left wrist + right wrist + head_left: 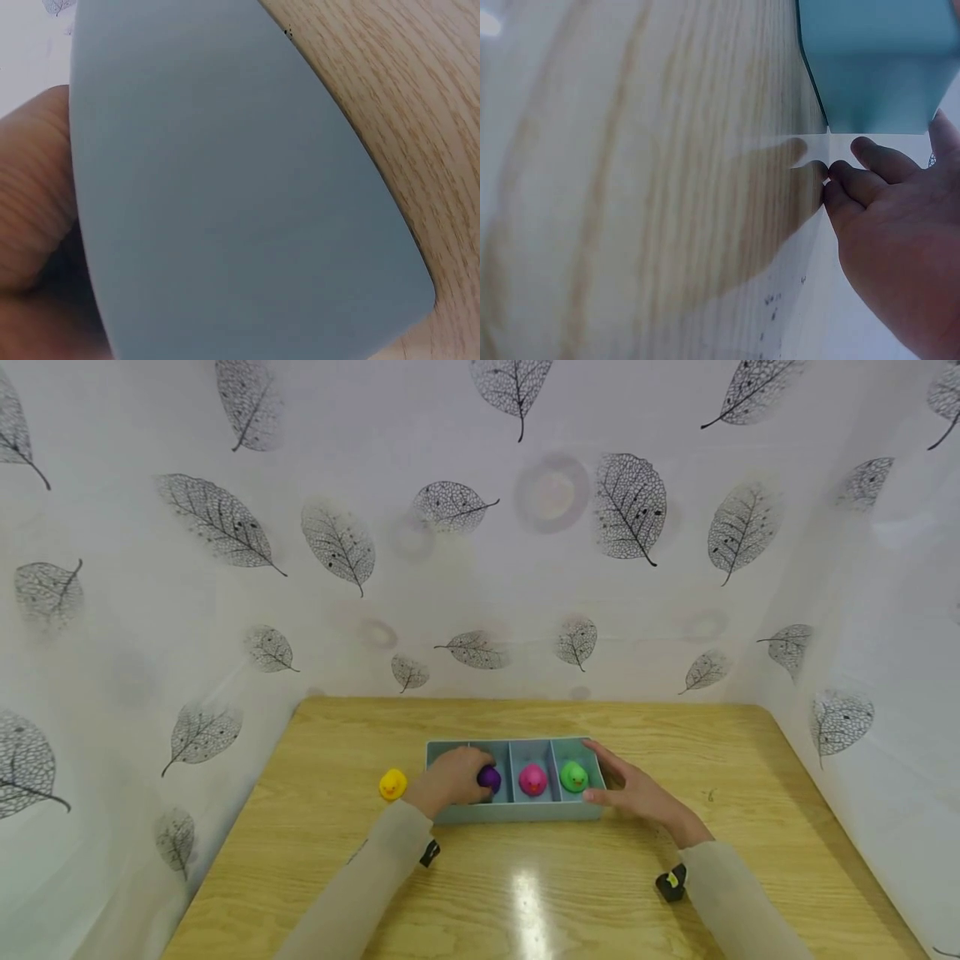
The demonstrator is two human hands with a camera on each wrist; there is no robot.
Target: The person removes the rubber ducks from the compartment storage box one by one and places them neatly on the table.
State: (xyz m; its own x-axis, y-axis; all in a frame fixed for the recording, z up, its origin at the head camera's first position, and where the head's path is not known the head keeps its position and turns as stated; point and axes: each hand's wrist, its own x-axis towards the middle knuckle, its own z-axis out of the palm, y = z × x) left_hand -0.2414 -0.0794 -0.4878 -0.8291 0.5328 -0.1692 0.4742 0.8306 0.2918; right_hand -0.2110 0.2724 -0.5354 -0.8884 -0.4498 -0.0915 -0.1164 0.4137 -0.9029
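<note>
Two long sleeves on show, and they match: pale beige on the left sleeve, the same shade on the right sleeve, both full length, down to the wrists! On the left one there's a thin dark streak, slanting, print or crease, too fine to call. Beyond the cuffs, bare hands, left hand and right hand. And the wrists: a small black left wrist camera, partly hidden beside the cuff; over on the right, a blocky black right wrist camera sporting a bright yellow patch! Close up, fine creases cross a left digit.
</note>
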